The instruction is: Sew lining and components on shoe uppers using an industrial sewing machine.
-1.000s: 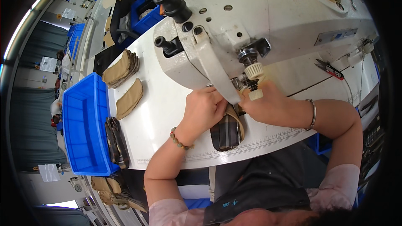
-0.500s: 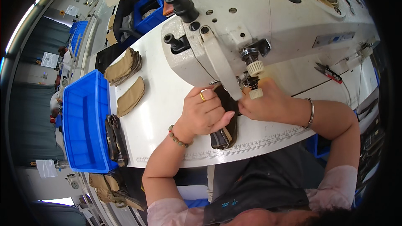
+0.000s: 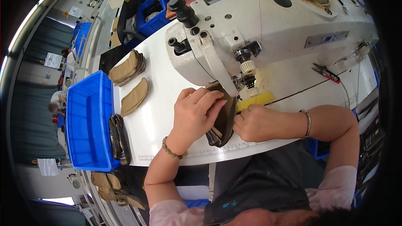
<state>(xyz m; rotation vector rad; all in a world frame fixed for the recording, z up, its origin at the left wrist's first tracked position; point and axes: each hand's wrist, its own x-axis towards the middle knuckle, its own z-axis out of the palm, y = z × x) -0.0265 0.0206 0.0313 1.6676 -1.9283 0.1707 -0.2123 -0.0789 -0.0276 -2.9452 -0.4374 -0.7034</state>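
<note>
A dark brown fabric pouch with a zipper-like strip at its near end lies under the sewing machine, by the presser area. My left hand is over its left side, fingers bent and thumb against the fabric, gripping it. At the pouch's right edge, my right hand is closed with the fingertips pinching the edge. The needle and the far end of the pouch are hidden behind the machine head. Just beyond my right hand, a yellow strip shows on the machine bed.
Left of the machine lie a stack of tan fabric pieces and a single tan piece. A blue bin stands at the table's left edge, dark folded pieces beside it. Red-and-black thread snips rest at the right.
My right hand has come back toward me from beside the needle area, uncovering the yellow strip. My left hand has shifted slightly left, its fingers less tightly curled, showing more of the pouch.
</note>
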